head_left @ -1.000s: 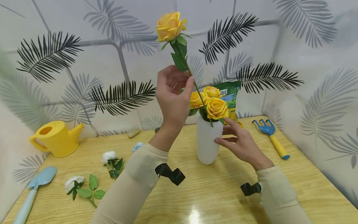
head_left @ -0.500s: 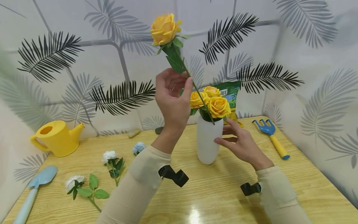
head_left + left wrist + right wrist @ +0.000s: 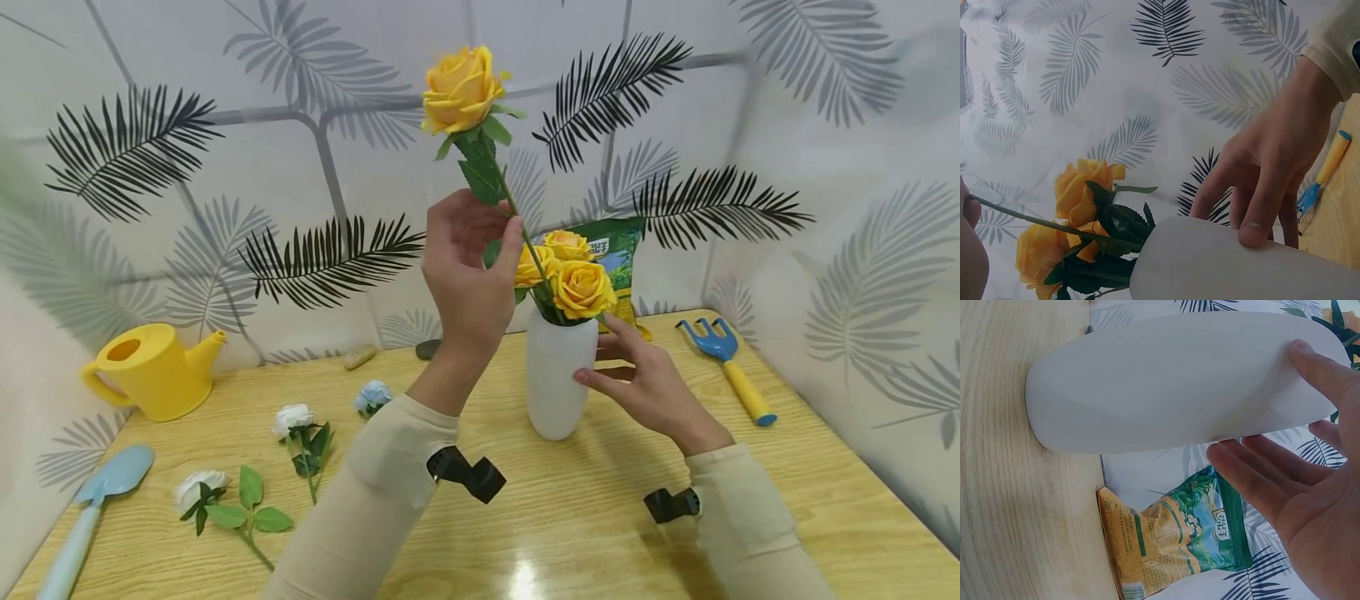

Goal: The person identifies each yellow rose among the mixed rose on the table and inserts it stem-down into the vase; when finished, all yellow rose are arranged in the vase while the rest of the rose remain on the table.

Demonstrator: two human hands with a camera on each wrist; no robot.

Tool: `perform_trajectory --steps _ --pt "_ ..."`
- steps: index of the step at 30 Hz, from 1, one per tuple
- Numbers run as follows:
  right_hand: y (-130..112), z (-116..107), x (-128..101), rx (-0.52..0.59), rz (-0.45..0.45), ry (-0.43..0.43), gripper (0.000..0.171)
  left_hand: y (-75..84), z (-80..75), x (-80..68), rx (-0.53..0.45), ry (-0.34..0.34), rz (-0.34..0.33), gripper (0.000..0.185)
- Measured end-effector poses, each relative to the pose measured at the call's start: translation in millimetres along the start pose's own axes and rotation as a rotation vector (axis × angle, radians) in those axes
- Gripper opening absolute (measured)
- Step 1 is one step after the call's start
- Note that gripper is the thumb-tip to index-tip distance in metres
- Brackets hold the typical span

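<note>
My left hand pinches the stem of a yellow rose between thumb and fingers. The bloom stands above the hand, and the stem slants down to the mouth of the white vase. In the left wrist view the stem's lower end passes behind the vase's rim, where it is hidden. Several other yellow roses stand in the vase. My right hand holds the vase's right side near the top; the right wrist view has the thumb on one face and fingertips along another.
White roses and a blue flower lie left on the table. Further left are a yellow watering can and a light-blue trowel. A green-and-yellow bag stands behind the vase. A hand fork lies right; stones lie at the back.
The held rose swung slightly left, then back right and a little lower. Its stem end, earlier in front of the vase's rim, is now at the mouth. The right hand stays on the vase.
</note>
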State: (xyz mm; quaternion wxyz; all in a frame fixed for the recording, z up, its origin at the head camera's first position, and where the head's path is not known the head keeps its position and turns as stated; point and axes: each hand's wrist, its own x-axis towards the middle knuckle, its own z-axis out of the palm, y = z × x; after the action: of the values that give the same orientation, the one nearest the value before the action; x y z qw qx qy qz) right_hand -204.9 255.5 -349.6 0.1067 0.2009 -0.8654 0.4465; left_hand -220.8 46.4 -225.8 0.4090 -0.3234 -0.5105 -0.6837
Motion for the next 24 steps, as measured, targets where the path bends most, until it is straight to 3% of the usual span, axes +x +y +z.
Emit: perform_trajectory --steps 5,16,24 --pt "0.4 0.7 0.1 -0.002 0.004 -0.002 0.08 -6.0 -4.0 -7.1 0.033 -0.033 0.005 0.036" --pt "0.5 0.4 0.0 0.004 -0.021 0.009 0.078 -9.1 -7.9 -25.4 0.041 -0.014 -0.059 0.035" --pt "-0.3 1.5 1.3 0.008 -0.02 0.005 0.078 -14.7 -13.0 -42.2 0.102 -0.033 -0.082 0.032"
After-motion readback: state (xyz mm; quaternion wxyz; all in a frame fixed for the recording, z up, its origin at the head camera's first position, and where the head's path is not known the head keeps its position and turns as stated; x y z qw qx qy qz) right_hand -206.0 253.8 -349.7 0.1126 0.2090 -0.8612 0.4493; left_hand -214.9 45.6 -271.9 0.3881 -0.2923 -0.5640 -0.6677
